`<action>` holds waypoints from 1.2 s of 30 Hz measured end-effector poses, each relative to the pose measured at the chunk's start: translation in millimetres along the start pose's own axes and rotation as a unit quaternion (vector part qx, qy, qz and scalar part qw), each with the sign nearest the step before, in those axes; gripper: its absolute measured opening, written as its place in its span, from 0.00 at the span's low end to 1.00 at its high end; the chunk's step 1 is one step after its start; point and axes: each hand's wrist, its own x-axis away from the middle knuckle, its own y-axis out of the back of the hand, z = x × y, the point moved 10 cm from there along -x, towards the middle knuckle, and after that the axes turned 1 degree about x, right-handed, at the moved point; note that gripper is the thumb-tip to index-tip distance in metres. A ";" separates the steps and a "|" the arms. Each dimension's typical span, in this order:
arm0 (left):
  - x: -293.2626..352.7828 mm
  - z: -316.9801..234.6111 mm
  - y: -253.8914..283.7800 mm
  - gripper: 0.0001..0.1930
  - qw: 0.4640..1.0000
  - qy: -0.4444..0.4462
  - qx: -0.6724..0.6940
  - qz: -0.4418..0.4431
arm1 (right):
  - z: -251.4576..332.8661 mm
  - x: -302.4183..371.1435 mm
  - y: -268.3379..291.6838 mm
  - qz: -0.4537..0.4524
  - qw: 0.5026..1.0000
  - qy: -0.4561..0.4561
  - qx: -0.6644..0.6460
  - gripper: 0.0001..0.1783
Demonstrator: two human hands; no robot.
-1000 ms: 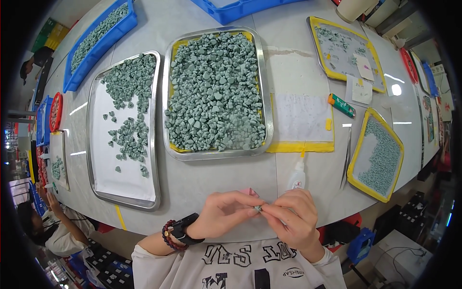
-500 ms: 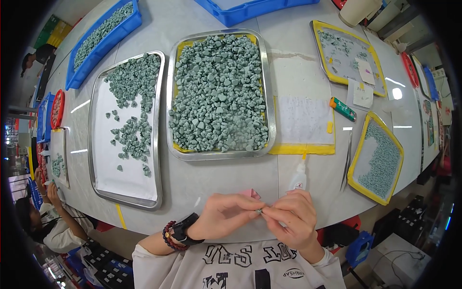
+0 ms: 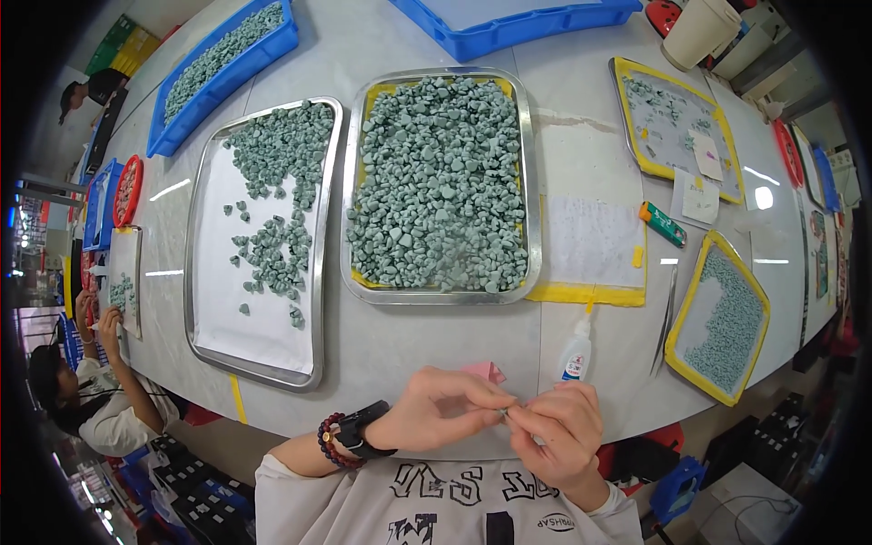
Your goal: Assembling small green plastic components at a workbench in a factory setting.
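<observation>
Close to my body, at the table's near edge, my left hand (image 3: 447,409) and my right hand (image 3: 559,429) meet fingertip to fingertip. Both are closed in a pinch on a small grey-green stone (image 3: 501,412), mostly covered by the fingers. A white glue bottle (image 3: 576,352) with a yellow nozzle is just beyond my right hand. Behind my left fingers lies a folded pink piece (image 3: 486,371), partly hidden. Farther off, a metal tray (image 3: 534,195) is heaped with similar stones. To its left, another metal tray (image 3: 320,341) holds scattered stones on white paper.
Tweezers (image 3: 666,318), an orange-and-green lighter-like object (image 3: 663,224) and a yellow-edged sheet (image 3: 586,295) lie at the right. Yellow-rimmed trays (image 3: 674,350) hold smaller stones. Blue bins (image 3: 289,36) stand at the back. A co-worker (image 3: 136,418) works at far left.
The whole view has shifted, so the trays and bottle appear farther right. My hands stay pinched together on the stone, with the fingers slightly turned.
</observation>
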 end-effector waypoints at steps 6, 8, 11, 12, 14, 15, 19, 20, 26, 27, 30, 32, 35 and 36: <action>20.2 -41.2 28.1 0.11 0.967 -0.066 -0.216 -0.122 | 11.0 -25.3 2.9 0.041 0.999 -0.006 -0.020 0.12; 36.7 -84.7 51.0 0.12 0.883 -0.117 -0.400 -0.218 | 50.2 -36.1 48.3 -0.018 0.992 0.082 -0.089 0.13; 76.0 -118.9 119.5 0.15 0.719 -0.064 -0.572 -0.390 | 78.5 -70.7 78.3 -0.082 0.971 0.185 -0.129 0.05; 75.4 -120.2 122.9 0.15 0.721 -0.060 -0.573 -0.385 | 88.5 -79.5 66.3 0.001 0.956 0.245 -0.159 0.05; 66.8 -132.4 107.5 0.16 0.645 -0.088 -0.679 -0.338 | 100.9 -76.4 59.3 0.081 0.934 0.296 -0.185 0.07; 59.7 -132.6 96.3 0.16 0.607 -0.102 -0.724 -0.312 | 98.9 -75.3 63.1 0.084 0.937 0.276 -0.199 0.06; -1.6 -141.1 89.9 0.16 0.616 -0.146 -0.730 -0.257 | 97.0 -71.5 80.3 0.103 0.947 0.211 -0.220 0.06; -14.1 -140.3 101.3 0.15 0.615 -0.144 -0.735 -0.246 | 98.3 -66.3 84.8 0.114 0.955 0.176 -0.208 0.05; -45.4 -128.9 104.4 0.11 0.607 -0.135 -0.757 -0.198 | 50.2 -31.1 101.6 0.099 0.994 0.035 -0.015 0.15; -46.1 -127.9 112.4 0.10 0.634 -0.111 -0.737 -0.205 | 14.6 -23.7 96.9 0.044 0.999 -0.002 0.021 0.20; -38.3 -124.1 136.3 0.08 0.680 -0.055 -0.693 -0.232 | -63.4 -16.6 50.4 0.114 0.975 -0.151 0.118 0.25; -47.0 -124.7 132.2 0.08 0.691 -0.064 -0.688 -0.213 | -68.4 -2.9 30.3 0.147 0.970 -0.145 0.131 0.28; -48.8 -133.2 126.9 0.08 0.699 -0.094 -0.675 -0.218 | -72.2 9.4 6.6 0.211 0.959 -0.122 0.145 0.33; -45.9 -139.6 124.5 0.08 0.703 -0.116 -0.663 -0.230 | -68.5 5.2 15.3 0.161 0.977 -0.108 0.085 0.34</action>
